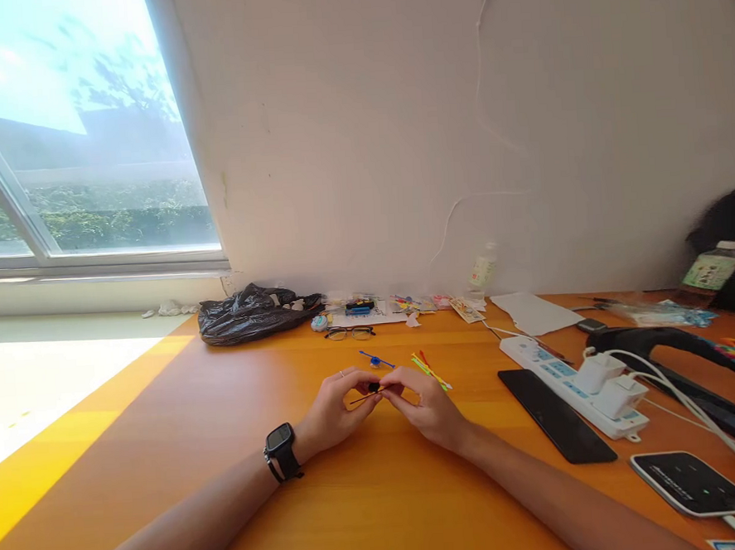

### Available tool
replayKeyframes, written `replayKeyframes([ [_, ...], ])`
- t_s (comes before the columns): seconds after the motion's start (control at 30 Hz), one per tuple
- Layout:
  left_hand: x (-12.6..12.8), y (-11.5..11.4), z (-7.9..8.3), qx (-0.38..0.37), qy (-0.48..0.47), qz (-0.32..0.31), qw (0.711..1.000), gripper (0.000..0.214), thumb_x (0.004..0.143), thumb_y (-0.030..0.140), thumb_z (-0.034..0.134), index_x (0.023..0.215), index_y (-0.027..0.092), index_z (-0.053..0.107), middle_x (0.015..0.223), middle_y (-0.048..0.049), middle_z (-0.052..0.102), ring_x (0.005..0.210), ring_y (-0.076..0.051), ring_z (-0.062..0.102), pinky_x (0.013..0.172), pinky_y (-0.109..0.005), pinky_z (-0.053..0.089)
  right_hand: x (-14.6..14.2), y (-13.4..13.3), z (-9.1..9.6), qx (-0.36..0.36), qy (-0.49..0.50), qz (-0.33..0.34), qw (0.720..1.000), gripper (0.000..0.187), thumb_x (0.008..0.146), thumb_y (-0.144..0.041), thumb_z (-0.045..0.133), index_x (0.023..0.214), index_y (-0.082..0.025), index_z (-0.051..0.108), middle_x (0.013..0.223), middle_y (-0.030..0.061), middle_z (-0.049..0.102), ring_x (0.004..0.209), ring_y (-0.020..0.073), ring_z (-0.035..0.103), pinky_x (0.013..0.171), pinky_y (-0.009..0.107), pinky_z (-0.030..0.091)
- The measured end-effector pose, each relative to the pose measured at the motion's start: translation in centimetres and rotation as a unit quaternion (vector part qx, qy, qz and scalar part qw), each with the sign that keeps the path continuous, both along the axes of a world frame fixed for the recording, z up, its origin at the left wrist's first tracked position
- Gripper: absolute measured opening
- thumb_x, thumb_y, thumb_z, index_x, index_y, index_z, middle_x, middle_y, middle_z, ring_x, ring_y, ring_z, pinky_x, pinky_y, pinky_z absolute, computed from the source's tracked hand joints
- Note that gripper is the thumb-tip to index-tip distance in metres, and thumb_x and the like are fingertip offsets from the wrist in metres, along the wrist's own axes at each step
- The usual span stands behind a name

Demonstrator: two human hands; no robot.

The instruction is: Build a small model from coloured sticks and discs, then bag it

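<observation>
Both hands meet over the middle of the wooden table. My left hand (341,405) is closed, pinching a small black part (373,387) with a thin dark stick (361,400) slanting across it. From the other side, the fingertips of my right hand (420,400) are pressed together at the same piece. Exactly what the part is cannot be made out. Just beyond the fingers lies a blue stick-shaped plastic piece (376,360). Beside it, several thin yellow, green and red plastic sticks (431,371) are gathered behind my right hand.
Glasses (349,333), a black plastic bag (251,314) and small packets line the table's far side by the wall. To the right are a black phone (555,415), a white power strip (567,387) with chargers and cables, and a charging pad (695,483).
</observation>
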State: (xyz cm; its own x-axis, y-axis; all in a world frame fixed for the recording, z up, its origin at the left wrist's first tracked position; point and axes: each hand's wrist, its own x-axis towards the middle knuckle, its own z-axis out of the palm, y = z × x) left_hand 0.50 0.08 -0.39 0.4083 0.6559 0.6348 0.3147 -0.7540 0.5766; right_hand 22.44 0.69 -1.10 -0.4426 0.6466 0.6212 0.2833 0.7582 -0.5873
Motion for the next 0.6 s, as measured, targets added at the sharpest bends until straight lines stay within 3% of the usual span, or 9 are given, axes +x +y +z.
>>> replayKeyframes([
  [0.2,-0.10,-0.25,0.25,0.033,0.019,0.001,0.999,0.018,0.095,0.023,0.061,0.110,0.020,0.070,0.099,-0.0077,0.075,0.088,-0.017,0.071,0.081,-0.028,0.055,-0.05,-0.42,0.42,0.004,-0.028,-0.023,0.999,0.009,0.099,-0.021,0.056,0.099,-0.022,0.065,0.089,0.0040,0.068,0.081,0.0186,0.063,0.077,0.032,0.051],
  [0.6,-0.20,-0.36,0.24,0.081,0.037,0.023,0.996,0.013,0.092,0.020,0.062,0.100,0.018,0.072,0.082,-0.0046,0.073,0.073,-0.014,0.066,0.069,-0.022,0.052,0.02,-0.49,0.47,0.009,-0.061,-0.015,0.998,0.011,0.101,-0.021,0.053,0.102,-0.023,0.064,0.091,0.0041,0.067,0.084,0.0189,0.063,0.078,0.033,0.050],
])
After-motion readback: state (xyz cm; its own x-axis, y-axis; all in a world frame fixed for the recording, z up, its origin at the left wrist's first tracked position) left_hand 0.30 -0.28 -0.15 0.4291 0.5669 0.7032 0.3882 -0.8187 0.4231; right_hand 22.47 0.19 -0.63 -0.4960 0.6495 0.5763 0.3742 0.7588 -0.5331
